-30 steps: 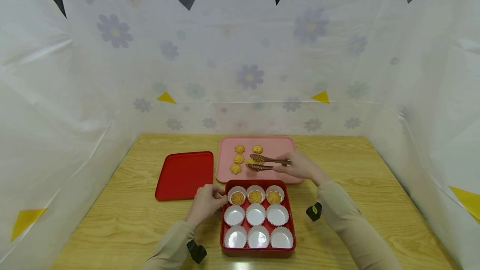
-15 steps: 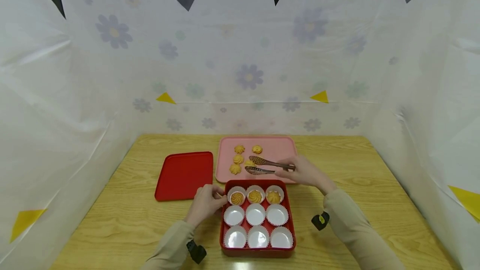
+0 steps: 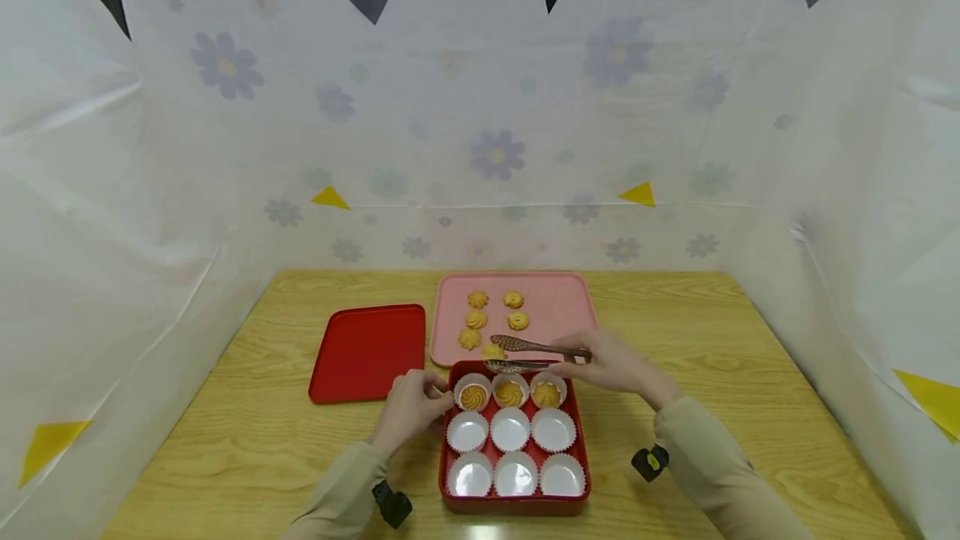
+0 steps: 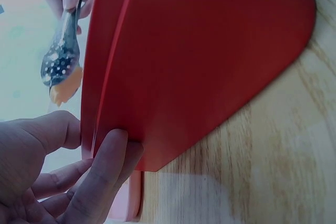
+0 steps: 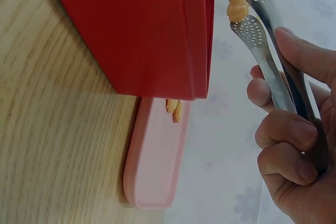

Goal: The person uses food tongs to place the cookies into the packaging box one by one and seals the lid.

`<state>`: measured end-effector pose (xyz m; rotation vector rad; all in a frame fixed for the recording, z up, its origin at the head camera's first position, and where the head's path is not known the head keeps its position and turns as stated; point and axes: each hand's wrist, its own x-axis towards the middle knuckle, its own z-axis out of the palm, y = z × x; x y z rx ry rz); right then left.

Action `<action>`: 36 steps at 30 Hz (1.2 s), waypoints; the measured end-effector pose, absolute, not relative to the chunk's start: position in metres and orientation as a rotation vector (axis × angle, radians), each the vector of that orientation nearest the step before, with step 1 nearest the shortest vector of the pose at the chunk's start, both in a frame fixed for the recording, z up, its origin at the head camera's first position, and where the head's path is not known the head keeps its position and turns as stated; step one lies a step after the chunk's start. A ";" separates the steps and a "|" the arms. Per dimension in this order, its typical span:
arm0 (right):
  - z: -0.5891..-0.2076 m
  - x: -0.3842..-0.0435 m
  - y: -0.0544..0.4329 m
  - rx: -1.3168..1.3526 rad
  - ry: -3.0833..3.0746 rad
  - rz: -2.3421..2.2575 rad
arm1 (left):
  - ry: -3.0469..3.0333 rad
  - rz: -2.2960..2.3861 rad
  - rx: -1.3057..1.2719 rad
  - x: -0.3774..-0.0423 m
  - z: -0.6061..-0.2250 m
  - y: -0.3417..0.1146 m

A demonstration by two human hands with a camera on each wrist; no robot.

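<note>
My right hand (image 3: 611,365) grips metal tongs (image 3: 536,347) with perforated ends. Between their tips a golden piped cookie (image 5: 237,7) is clamped, raised above the red box's far edge. My left hand (image 3: 414,407) pinches the left wall of the red box (image 4: 210,51), thumb at the rim and fingers on the outer side. White paper cups (image 3: 511,429) line the box in rows. The far row of cups holds three cookies (image 3: 473,397); the middle and near rows show bare cup bottoms.
Behind the box lies a pink tray (image 3: 558,302) with several cookies (image 3: 476,318) on its left half. A flat red lid-like tray (image 3: 371,352) lies to the left on the wooden table (image 3: 247,440). White sheeting (image 3: 480,90) encloses the back and sides.
The right hand has drawn the tongs toward me, lifting a cookie from the pink tray to above the box's far edge. The left hand stays on the box.
</note>
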<state>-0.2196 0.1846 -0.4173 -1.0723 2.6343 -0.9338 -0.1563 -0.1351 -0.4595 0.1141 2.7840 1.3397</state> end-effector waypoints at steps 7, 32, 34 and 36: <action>-0.417 -0.211 0.178 -1.219 2.599 -0.834 | 2.785 1.346 0.131 -0.156 -0.459 -0.136; -0.412 -0.198 0.147 -1.351 2.514 -0.579 | 2.777 1.338 0.142 -0.156 -0.458 -0.137; -0.412 -0.197 0.144 -1.353 2.508 -0.572 | 2.772 1.338 0.138 -0.156 -0.458 -0.137; -0.413 -0.197 0.142 -1.363 2.501 -0.564 | 2.772 1.337 0.136 -0.156 -0.458 -0.137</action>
